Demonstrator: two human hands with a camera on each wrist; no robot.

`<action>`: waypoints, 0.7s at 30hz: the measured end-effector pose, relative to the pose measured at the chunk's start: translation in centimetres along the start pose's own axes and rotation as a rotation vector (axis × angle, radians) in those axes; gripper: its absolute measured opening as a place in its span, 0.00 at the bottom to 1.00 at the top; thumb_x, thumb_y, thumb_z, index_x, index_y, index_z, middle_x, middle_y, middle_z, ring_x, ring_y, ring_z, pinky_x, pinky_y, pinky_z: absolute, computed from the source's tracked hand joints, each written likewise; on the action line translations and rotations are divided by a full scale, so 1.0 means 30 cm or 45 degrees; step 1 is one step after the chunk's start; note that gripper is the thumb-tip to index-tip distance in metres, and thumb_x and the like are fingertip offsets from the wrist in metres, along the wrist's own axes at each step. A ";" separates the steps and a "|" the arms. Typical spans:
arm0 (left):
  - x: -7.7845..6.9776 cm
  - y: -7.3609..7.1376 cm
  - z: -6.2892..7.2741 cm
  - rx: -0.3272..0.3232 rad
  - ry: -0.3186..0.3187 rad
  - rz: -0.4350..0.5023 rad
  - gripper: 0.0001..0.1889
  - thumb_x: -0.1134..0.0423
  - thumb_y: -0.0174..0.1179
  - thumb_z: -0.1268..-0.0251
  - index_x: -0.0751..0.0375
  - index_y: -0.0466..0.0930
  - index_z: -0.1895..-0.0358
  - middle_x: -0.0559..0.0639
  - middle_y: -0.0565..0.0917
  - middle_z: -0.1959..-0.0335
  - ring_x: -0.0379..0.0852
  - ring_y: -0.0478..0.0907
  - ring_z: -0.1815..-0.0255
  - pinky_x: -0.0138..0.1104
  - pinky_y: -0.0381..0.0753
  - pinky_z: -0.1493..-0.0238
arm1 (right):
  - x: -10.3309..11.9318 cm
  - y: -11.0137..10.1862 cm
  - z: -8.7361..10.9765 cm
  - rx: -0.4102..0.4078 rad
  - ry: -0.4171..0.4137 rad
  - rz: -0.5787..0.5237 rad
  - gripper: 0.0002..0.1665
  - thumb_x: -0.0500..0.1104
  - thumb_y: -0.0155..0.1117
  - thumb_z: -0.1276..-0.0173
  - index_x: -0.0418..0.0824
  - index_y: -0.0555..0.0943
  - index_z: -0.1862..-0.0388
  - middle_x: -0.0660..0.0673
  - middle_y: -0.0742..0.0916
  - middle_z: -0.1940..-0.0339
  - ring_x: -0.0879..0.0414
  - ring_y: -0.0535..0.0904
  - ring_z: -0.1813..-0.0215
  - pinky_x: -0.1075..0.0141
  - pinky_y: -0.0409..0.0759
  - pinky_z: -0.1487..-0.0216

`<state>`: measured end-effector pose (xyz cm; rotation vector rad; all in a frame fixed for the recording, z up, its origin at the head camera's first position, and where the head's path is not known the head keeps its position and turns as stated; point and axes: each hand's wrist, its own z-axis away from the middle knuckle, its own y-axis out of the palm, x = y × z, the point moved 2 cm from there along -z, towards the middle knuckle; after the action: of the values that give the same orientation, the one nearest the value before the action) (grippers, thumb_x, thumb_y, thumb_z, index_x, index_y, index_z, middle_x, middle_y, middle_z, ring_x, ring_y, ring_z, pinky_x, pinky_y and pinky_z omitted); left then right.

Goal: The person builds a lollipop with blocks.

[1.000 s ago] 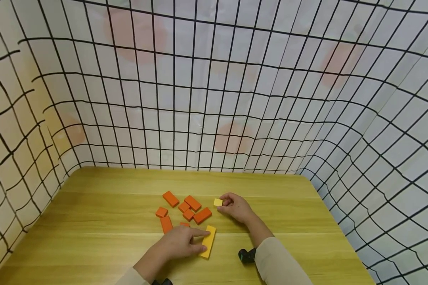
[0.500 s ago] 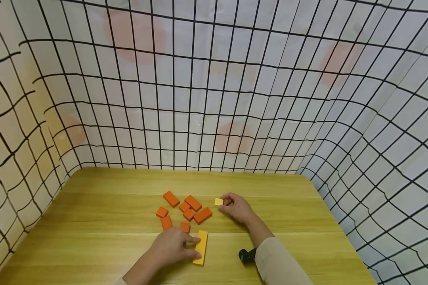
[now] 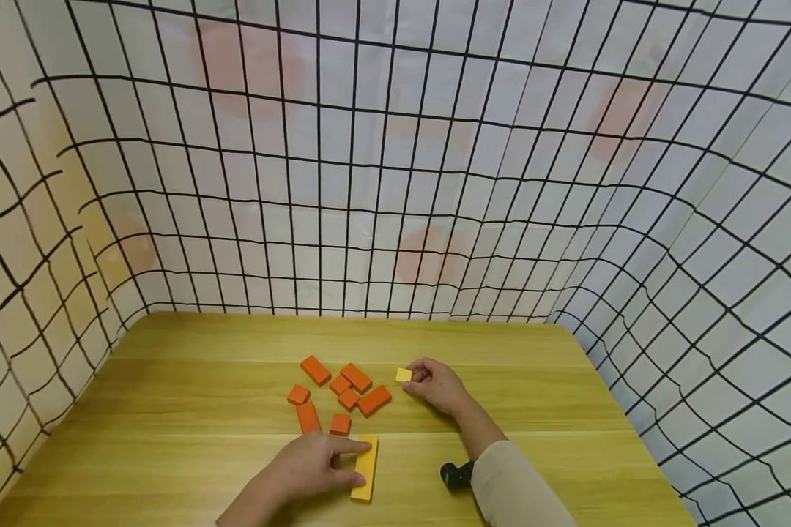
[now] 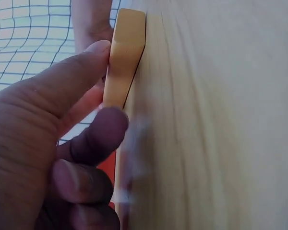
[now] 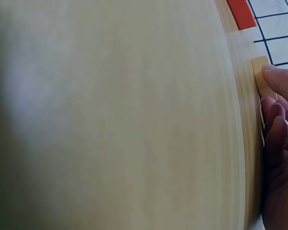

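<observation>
In the head view my left hand (image 3: 306, 465) is at the near middle of the wooden table. Its extended index finger and thumb press on a long yellow block (image 3: 367, 472) lying flat. Close up in the left wrist view, the thumb tip rests against that block (image 4: 127, 43), while the other fingers bend below it. Farther back and to the right, my right hand (image 3: 442, 384) pinches a small yellow block (image 3: 403, 375) between thumb and fingers at the table surface. The right wrist view shows the thumb on this block (image 5: 261, 76).
Several orange blocks, long and short, lie loosely left of centre, among them a short one (image 3: 340, 424) behind my left hand and a long one (image 3: 374, 401) nearer my right. A black grid net (image 3: 382, 241) with pale sheeting surrounds the table (image 3: 534, 410) at the back and sides.
My left hand has slid the long yellow block left and toward the near side, uncovering a short orange block behind it. My right hand stays in place with the small yellow block.
</observation>
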<state>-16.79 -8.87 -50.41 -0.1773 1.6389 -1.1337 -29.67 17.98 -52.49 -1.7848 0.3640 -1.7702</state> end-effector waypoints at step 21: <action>0.031 0.038 0.012 -0.149 -0.049 0.155 0.29 0.36 0.72 0.47 0.41 0.87 0.41 0.32 0.74 0.85 0.29 0.67 0.84 0.28 0.67 0.80 | -0.001 -0.001 0.020 0.009 -0.056 -0.027 0.19 0.48 0.75 0.34 0.43 0.83 0.48 0.47 0.84 0.61 0.56 0.76 0.65 0.65 0.76 0.62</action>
<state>-16.40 -9.07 -51.86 -0.1714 1.6596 -0.9383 -29.11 18.15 -52.45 -1.8260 0.3214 -1.7416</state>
